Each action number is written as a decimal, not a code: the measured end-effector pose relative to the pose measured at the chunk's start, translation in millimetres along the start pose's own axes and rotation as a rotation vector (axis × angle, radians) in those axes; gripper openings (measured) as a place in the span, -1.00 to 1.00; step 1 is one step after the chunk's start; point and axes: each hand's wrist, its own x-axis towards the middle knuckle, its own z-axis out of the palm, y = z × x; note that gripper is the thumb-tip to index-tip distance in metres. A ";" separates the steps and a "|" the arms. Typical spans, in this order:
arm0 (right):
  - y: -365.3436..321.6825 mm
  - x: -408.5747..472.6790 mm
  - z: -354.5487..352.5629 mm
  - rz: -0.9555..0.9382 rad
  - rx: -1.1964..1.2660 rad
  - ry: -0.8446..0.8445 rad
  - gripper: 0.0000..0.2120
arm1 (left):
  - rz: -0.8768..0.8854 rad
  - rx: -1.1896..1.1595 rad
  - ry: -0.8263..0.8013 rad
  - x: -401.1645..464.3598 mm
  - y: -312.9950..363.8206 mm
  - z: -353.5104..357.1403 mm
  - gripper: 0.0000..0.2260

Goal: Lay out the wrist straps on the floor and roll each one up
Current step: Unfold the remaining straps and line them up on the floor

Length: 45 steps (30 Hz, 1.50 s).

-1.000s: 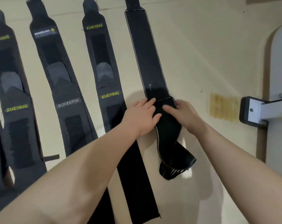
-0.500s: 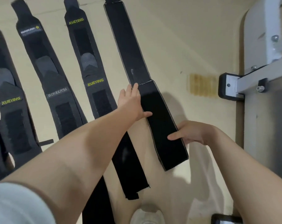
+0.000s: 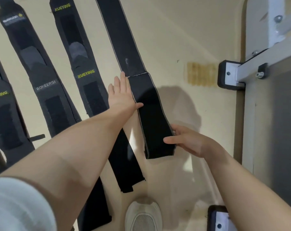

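The folded end I had bunched up a second before now lay flat on the floor (image 3: 166,39), my left hand (image 3: 120,95) spread open along the strap (image 3: 148,114) edge and my right hand (image 3: 186,141) pinching its near corner. Neighbouring straps read XUEYING (image 3: 86,73) and BOKEERSI (image 3: 45,85). A white frame (image 3: 233,74) stood right, my shoe (image 3: 144,215) below.
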 end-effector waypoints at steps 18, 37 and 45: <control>19.3 -32.2 -3.1 0.199 0.076 -0.039 -0.32 | 0.465 -0.003 0.038 -61.8 12.6 19.3 -0.12; -12.6 37.3 70.3 -0.098 -1.412 0.545 -0.76 | 0.340 -0.272 0.106 -94.1 -58.7 15.2 -0.48; -100.9 82.6 193.5 -0.224 -1.188 0.080 -0.67 | -0.139 -0.139 -0.019 -179.6 -218.2 22.9 -0.43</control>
